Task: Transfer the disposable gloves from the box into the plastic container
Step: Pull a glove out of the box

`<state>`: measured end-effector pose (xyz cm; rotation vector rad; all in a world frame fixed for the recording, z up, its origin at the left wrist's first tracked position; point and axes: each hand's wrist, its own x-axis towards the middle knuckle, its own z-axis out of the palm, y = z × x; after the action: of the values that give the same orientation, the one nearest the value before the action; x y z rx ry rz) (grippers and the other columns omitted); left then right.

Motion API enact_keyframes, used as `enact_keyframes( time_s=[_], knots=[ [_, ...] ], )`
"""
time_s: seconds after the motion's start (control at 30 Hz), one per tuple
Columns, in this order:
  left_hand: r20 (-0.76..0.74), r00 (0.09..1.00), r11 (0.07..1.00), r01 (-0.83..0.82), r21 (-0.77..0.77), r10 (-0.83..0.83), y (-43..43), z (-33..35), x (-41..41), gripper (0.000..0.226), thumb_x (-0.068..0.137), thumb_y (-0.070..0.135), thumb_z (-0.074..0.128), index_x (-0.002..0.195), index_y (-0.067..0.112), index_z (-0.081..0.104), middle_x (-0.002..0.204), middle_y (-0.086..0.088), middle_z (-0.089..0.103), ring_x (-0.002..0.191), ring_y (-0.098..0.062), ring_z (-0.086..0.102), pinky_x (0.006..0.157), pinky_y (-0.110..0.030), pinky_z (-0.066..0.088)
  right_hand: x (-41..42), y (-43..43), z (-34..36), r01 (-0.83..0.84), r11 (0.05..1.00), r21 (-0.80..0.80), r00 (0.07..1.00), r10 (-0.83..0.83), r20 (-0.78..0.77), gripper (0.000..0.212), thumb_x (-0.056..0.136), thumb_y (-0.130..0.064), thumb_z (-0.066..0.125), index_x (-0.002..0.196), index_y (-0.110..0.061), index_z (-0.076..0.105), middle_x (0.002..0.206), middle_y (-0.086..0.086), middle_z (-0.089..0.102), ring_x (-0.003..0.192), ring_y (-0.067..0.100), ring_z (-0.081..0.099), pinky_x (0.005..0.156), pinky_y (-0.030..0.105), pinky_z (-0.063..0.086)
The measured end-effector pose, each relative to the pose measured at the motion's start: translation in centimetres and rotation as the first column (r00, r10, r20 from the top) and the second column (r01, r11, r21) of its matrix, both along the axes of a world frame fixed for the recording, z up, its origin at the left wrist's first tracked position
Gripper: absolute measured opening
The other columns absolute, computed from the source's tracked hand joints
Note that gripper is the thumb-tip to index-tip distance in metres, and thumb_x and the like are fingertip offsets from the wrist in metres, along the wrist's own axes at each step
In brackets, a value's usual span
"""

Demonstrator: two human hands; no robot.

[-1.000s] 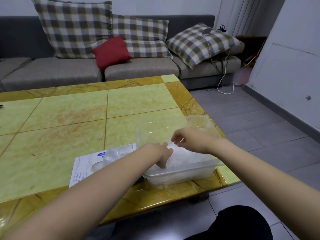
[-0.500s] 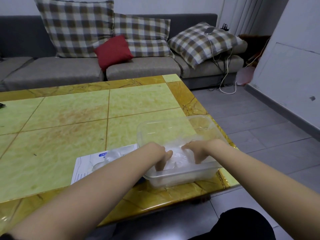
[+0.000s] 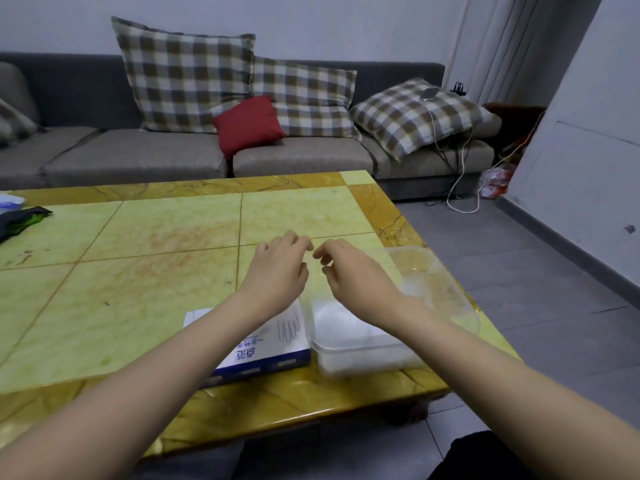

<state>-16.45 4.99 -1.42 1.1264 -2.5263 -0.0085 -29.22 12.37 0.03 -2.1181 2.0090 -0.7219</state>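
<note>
A clear plastic container (image 3: 446, 289) stands near the table's right front corner, with a pile of thin translucent gloves (image 3: 341, 322) inside it. A flat white and blue glove box (image 3: 277, 344) lies just left of it, partly under my left forearm. My left hand (image 3: 278, 271) and my right hand (image 3: 349, 271) hover side by side above the table, lifted over the box and the container's left end. Both hands hold nothing, their fingers loosely curled and pointing away from me.
The yellow-green tiled table (image 3: 138, 271) has an amber border, and its right edge runs just beyond the container. A dark object (image 3: 20, 220) lies at the far left. A grey sofa (image 3: 207, 157) with checked cushions stands behind, and cables trail on the floor at right.
Both hands have come up out of the container and now hover above it, holding nothing. The view has also shifted, showing more of the table's left side.
</note>
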Motion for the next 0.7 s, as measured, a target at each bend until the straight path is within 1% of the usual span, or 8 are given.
enact_keyframes(
  time_s=[0.1, 0.17, 0.23, 0.3, 0.37, 0.43, 0.53, 0.7],
  knots=[
    [-0.02, 0.989, 0.986, -0.146, 0.084, 0.148, -0.8, -1.1, 3.5, 0.03, 0.095, 0.017, 0.044, 0.125, 0.019, 0.048, 0.125, 0.0, 0.047, 0.114, -0.019, 0.047, 0.092, -0.035, 0.032, 2.8, -0.5, -0.9, -0.074, 0.997, -0.033, 0.997, 0.073, -0.005, 0.031, 0.095, -0.005, 0.045, 0.125, -0.011, 0.05, 0.123, 0.004, 0.052, 0.112, 0.019, 0.05, 0.088, 0.035, 0.044],
    [0.047, 0.971, 0.952, -0.241, 0.188, 0.236, -1.1, -1.7, 5.4, 0.029, 0.095, 0.018, 0.043, 0.123, 0.02, 0.048, 0.125, -0.001, 0.047, 0.115, -0.02, 0.046, 0.093, -0.038, 0.032, 4.4, -0.6, -1.8, -0.112, 0.993, 0.041, 0.993, 0.113, -0.028, 0.035, 0.095, -0.006, 0.047, 0.13, -0.01, 0.047, 0.129, 0.006, 0.048, 0.118, 0.021, 0.046, 0.094, 0.036, 0.043],
    [0.16, 0.95, 0.916, -0.302, 0.264, 0.267, -1.0, -2.3, 7.2, 0.031, 0.095, 0.022, 0.044, 0.125, 0.021, 0.048, 0.128, -0.001, 0.047, 0.118, -0.021, 0.045, 0.095, -0.042, 0.033, 6.1, -0.7, -2.9, -0.151, 0.977, 0.151, 0.984, 0.163, -0.073, 0.042, 0.095, -0.009, 0.049, 0.137, -0.009, 0.041, 0.137, 0.008, 0.044, 0.124, 0.023, 0.043, 0.099, 0.035, 0.04],
    [0.253, 0.936, 0.892, -0.321, 0.318, 0.246, -0.7, -3.1, 8.4, 0.036, 0.094, 0.029, 0.047, 0.13, 0.023, 0.045, 0.133, -0.002, 0.044, 0.122, -0.022, 0.043, 0.097, -0.043, 0.034, 7.5, -1.1, -3.9, -0.163, 0.956, 0.245, 0.953, 0.216, -0.212, 0.048, 0.094, -0.011, 0.052, 0.14, -0.008, 0.035, 0.14, 0.01, 0.041, 0.126, 0.027, 0.041, 0.101, 0.035, 0.036],
    [0.287, 0.936, 0.857, -0.314, 0.408, 0.206, -0.2, -4.0, 9.3, 0.046, 0.091, 0.035, 0.053, 0.134, 0.023, 0.041, 0.136, -0.003, 0.042, 0.123, -0.023, 0.041, 0.099, -0.043, 0.036, 8.5, -1.6, -4.6, -0.13, 0.954, 0.27, 0.917, 0.219, -0.334, 0.048, 0.094, -0.01, 0.052, 0.139, -0.008, 0.035, 0.139, 0.011, 0.042, 0.124, 0.028, 0.043, 0.098, 0.035, 0.037],
    [0.307, 0.939, 0.826, -0.295, 0.48, 0.157, 0.2, -5.0, 9.8, 0.058, 0.085, 0.038, 0.061, 0.136, 0.023, 0.038, 0.137, -0.003, 0.041, 0.125, -0.023, 0.038, 0.1, -0.041, 0.037, 9.0, -2.0, -4.8, -0.08, 0.956, 0.282, 0.917, 0.181, -0.354, 0.045, 0.094, -0.008, 0.05, 0.137, -0.01, 0.036, 0.136, 0.01, 0.043, 0.119, 0.029, 0.049, 0.09, 0.036, 0.04],
    [0.295, 0.944, 0.822, -0.285, 0.494, 0.15, 0.7, -5.6, 10.3, 0.063, 0.083, 0.038, 0.065, 0.137, 0.024, 0.036, 0.138, 0.0, 0.038, 0.129, -0.021, 0.032, 0.1, -0.039, 0.036, 9.5, -2.2, -4.8, -0.014, 0.957, 0.291, 0.925, 0.122, -0.359, 0.038, 0.096, -0.008, 0.048, 0.132, -0.01, 0.038, 0.129, 0.011, 0.048, 0.111, 0.031, 0.056, 0.077, 0.034, 0.04],
    [0.262, 0.95, 0.831, -0.281, 0.479, 0.17, 1.2, -6.0, 10.2, 0.062, 0.083, 0.036, 0.065, 0.137, 0.025, 0.036, 0.14, 0.001, 0.034, 0.131, -0.02, 0.028, 0.101, -0.042, 0.033, 9.8, -2.1, -4.6, 0.015, 0.968, 0.25, 0.925, 0.082, -0.372, 0.024, 0.098, -0.014, 0.045, 0.121, -0.011, 0.052, 0.12, 0.01, 0.052, 0.105, 0.029, 0.055, 0.077, 0.034, 0.039]
  ],
)
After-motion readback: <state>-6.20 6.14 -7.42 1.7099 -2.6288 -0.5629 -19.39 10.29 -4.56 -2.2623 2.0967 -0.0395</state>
